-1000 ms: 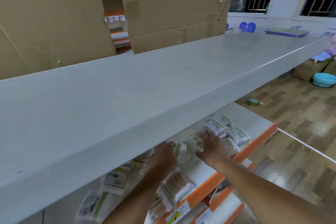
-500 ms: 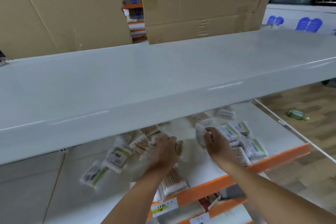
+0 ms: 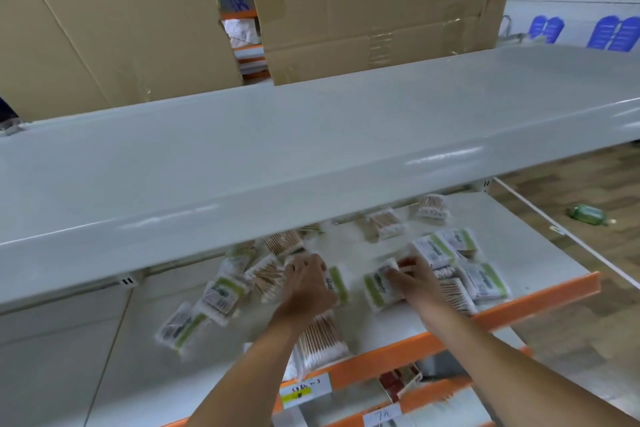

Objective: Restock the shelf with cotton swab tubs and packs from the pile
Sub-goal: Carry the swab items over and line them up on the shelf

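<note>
Both hands mid-frame under upper shelf [image 3: 311, 149]: left hand [image 3: 306, 282] grips a green-label pack [image 3: 337, 282], right hand [image 3: 414, 276] pinches another pack [image 3: 379, 286]. Loose pile [image 3: 460, 274] beside; a hasty pull could scatter packs off orange edge [image 3: 519, 308].

**A shop aisle being stocked**

Grey metal shelves [image 3: 311, 149] with orange front rails [image 3: 519, 308] carry handwritten price labels [image 3: 304, 390]. Packaged cotton swab packs [image 3: 481, 281] lie scattered on one shelf, and flattened cardboard boxes [image 3: 381, 3] stand behind
</note>
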`<act>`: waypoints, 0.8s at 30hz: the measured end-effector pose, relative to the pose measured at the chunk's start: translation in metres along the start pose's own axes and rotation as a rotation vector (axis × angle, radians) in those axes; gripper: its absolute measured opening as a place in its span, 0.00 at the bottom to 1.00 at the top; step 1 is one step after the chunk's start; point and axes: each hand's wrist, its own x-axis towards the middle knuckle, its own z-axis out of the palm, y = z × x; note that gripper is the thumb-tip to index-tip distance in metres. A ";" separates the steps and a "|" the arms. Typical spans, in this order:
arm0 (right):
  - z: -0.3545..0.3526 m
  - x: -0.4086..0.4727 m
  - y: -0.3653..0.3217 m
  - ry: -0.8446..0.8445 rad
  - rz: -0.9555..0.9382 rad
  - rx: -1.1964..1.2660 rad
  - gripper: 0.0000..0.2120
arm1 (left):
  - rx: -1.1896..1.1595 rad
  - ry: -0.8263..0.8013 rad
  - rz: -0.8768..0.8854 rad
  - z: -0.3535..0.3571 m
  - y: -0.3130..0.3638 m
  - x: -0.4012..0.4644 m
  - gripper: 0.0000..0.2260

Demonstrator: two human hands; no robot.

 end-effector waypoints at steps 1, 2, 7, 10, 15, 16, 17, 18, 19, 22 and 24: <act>-0.001 0.000 -0.001 -0.005 0.016 -0.014 0.14 | -0.026 0.008 0.009 -0.002 0.000 0.000 0.21; -0.002 0.000 -0.003 -0.010 0.023 -0.038 0.14 | -0.059 0.013 0.016 -0.005 0.001 -0.001 0.20; 0.001 -0.004 -0.011 0.029 -0.018 -0.177 0.10 | -0.211 -0.031 -0.049 -0.013 0.003 -0.006 0.15; -0.002 -0.003 -0.013 0.073 0.012 -0.046 0.04 | -0.232 -0.034 -0.050 -0.018 0.004 -0.006 0.11; -0.006 -0.005 -0.016 -0.066 0.133 -0.024 0.20 | -0.240 -0.012 -0.004 -0.023 0.004 -0.002 0.19; -0.006 -0.006 -0.017 -0.084 0.137 -0.047 0.18 | -0.231 -0.009 0.011 -0.024 0.004 -0.002 0.19; -0.006 -0.006 -0.017 -0.095 0.126 -0.078 0.14 | -0.232 -0.002 0.022 -0.027 0.005 -0.002 0.17; -0.005 -0.007 -0.018 -0.101 0.111 -0.118 0.12 | -0.253 0.009 0.023 -0.029 0.005 -0.002 0.15; -0.004 -0.007 -0.020 -0.099 0.099 -0.155 0.11 | -0.296 0.014 0.010 -0.032 0.005 -0.002 0.13; 0.002 -0.012 -0.027 -0.097 0.068 -0.207 0.09 | -0.476 0.019 -0.083 -0.039 0.003 -0.007 0.10; 0.006 -0.014 -0.030 -0.119 0.055 -0.196 0.08 | -0.573 0.023 -0.143 -0.044 -0.001 -0.012 0.10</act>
